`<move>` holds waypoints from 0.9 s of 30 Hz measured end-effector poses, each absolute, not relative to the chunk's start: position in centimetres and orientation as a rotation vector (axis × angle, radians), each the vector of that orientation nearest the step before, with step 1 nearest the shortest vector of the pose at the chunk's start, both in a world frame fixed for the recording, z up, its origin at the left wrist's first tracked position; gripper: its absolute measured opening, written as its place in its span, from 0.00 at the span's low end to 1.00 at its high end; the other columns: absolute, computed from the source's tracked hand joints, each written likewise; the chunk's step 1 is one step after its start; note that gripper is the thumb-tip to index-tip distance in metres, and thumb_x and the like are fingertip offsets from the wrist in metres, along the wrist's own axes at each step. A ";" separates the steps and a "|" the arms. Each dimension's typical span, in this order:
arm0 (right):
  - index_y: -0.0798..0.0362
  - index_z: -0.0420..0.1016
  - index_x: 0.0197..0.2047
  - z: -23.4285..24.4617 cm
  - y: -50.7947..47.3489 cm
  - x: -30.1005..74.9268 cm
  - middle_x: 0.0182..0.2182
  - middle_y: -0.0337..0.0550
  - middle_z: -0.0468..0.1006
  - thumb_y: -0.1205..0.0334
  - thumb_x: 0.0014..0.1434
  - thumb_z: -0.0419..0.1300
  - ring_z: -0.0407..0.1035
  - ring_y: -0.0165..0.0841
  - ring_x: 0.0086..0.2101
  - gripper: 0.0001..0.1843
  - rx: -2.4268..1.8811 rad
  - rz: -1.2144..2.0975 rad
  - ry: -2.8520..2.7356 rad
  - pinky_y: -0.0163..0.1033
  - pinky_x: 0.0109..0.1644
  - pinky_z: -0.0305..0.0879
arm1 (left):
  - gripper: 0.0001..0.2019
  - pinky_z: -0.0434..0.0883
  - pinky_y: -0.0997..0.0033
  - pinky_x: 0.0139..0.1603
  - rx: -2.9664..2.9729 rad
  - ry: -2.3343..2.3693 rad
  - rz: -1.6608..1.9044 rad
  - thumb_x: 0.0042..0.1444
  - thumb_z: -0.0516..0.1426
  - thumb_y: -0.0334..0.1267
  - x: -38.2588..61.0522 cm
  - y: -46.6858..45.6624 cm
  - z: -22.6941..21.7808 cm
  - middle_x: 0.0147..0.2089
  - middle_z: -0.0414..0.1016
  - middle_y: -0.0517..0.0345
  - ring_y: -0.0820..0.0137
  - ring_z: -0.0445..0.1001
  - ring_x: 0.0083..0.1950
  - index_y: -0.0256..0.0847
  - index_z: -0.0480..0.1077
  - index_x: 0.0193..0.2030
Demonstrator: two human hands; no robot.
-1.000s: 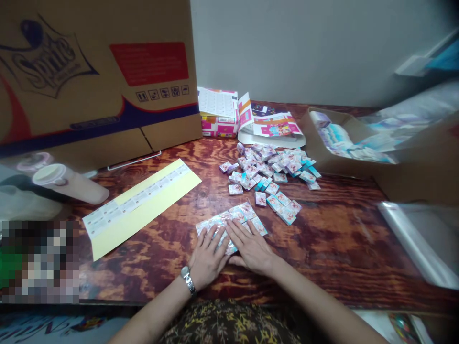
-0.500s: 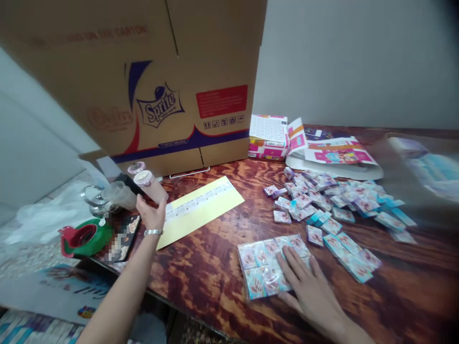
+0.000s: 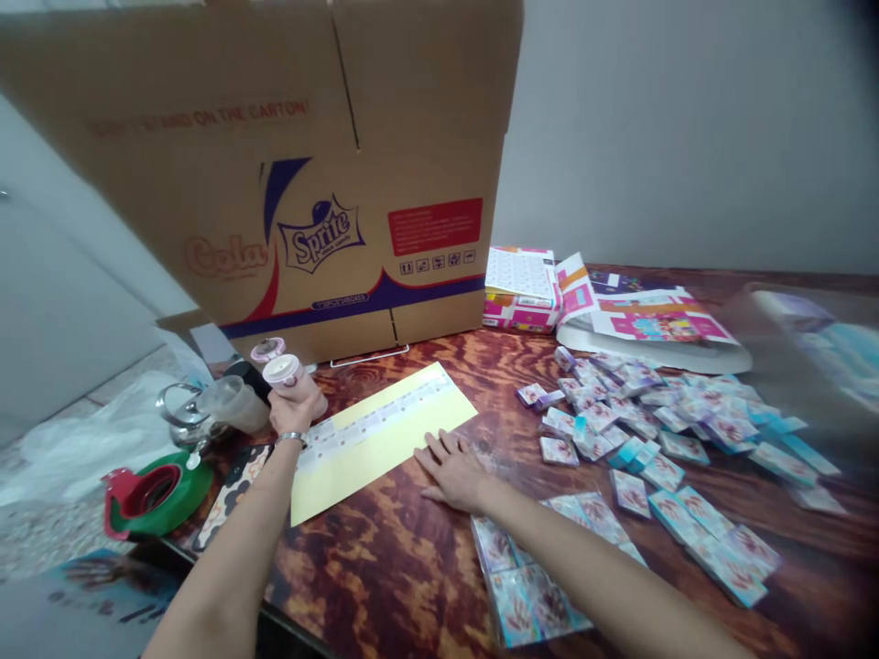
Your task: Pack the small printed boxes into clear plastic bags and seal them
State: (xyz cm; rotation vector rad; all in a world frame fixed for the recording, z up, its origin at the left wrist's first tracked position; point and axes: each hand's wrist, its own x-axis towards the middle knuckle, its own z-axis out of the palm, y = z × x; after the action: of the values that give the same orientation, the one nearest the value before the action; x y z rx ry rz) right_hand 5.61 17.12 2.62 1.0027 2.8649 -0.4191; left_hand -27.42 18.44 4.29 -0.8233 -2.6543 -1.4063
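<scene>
My left hand [image 3: 294, 409] is closed around a pale pink bottle with a white top [image 3: 282, 371] at the left of the table. My right hand [image 3: 453, 469] lies open, fingers spread, on the near edge of a yellow sheet [image 3: 371, 468] that carries a row of pale stickers. Under my right forearm lies a clear-wrapped pack of small printed boxes [image 3: 522, 599], partly hidden by the arm. Many loose small boxes [image 3: 618, 403] are heaped to the right of my right hand.
A big cardboard carton [image 3: 439, 316] stands at the back. Behind the left hand are a clear plastic cup [image 3: 237, 405] and a metal pot [image 3: 184, 416]. A green tape roll in a red holder [image 3: 161, 494] sits at the left edge. Torn pink packaging [image 3: 659, 320] lies behind the heap.
My right hand has moved left off the wrapped pack onto the edge of the yellow sheet. My left hand stays at the pink bottle. The camera view has shifted slightly.
</scene>
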 end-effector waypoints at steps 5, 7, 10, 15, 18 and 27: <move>0.50 0.52 0.63 1.9 16.9 5.0 0.62 0.55 0.49 0.39 0.55 0.50 0.40 0.55 0.60 0.38 1.013 -0.362 2.870 0.59 0.59 0.40 | 0.33 0.69 0.55 0.42 -0.860 -2.711 -1.301 0.30 0.64 0.54 -26.7 17.9 4.2 0.39 0.71 0.53 0.54 0.72 0.43 0.41 0.59 0.41; 0.49 0.51 0.63 1.8 16.9 5.0 0.62 0.55 0.49 0.39 0.55 0.51 0.40 0.55 0.60 0.38 1.010 -0.343 2.876 0.59 0.59 0.41 | 0.33 0.70 0.57 0.41 -0.906 -2.697 -1.300 0.31 0.63 0.56 -26.0 18.0 4.2 0.39 0.71 0.54 0.56 0.73 0.42 0.42 0.59 0.42; 0.49 0.51 0.63 1.8 16.8 5.0 0.62 0.55 0.49 0.39 0.55 0.51 0.40 0.55 0.60 0.38 1.011 -0.330 2.882 0.60 0.58 0.41 | 0.33 0.70 0.61 0.40 -0.993 -2.667 -1.322 0.32 0.63 0.55 -25.0 18.5 4.1 0.40 0.71 0.54 0.59 0.73 0.41 0.42 0.58 0.43; 0.50 0.51 0.63 1.5 16.8 4.9 0.63 0.56 0.48 0.39 0.54 0.50 0.40 0.55 0.60 0.39 1.010 -0.322 2.872 0.60 0.58 0.41 | 0.32 0.70 0.62 0.40 -1.078 -2.663 -1.358 0.33 0.64 0.54 -23.4 19.4 3.4 0.40 0.72 0.55 0.60 0.74 0.40 0.42 0.58 0.44; 0.50 0.50 0.63 1.3 16.8 4.9 0.63 0.55 0.47 0.39 0.55 0.50 0.40 0.55 0.60 0.39 1.010 -0.320 2.872 0.60 0.58 0.41 | 0.32 0.70 0.61 0.39 -1.113 -2.675 -1.368 0.33 0.64 0.53 -22.5 19.6 3.0 0.39 0.72 0.55 0.60 0.74 0.40 0.42 0.59 0.44; 0.51 0.51 0.63 1.2 16.8 4.9 0.63 0.56 0.48 0.38 0.54 0.50 0.39 0.56 0.60 0.39 1.005 -0.337 2.884 0.61 0.58 0.41 | 0.35 0.69 0.63 0.42 -1.152 -2.699 -1.355 0.35 0.64 0.53 -21.1 20.6 3.5 0.44 0.72 0.50 0.59 0.73 0.44 0.42 0.57 0.48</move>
State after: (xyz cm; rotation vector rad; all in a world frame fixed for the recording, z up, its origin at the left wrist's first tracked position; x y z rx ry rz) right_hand 4.86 16.84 1.18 1.0049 2.8839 -0.3369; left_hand -21.08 20.60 3.48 -1.1518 -2.6992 -1.3548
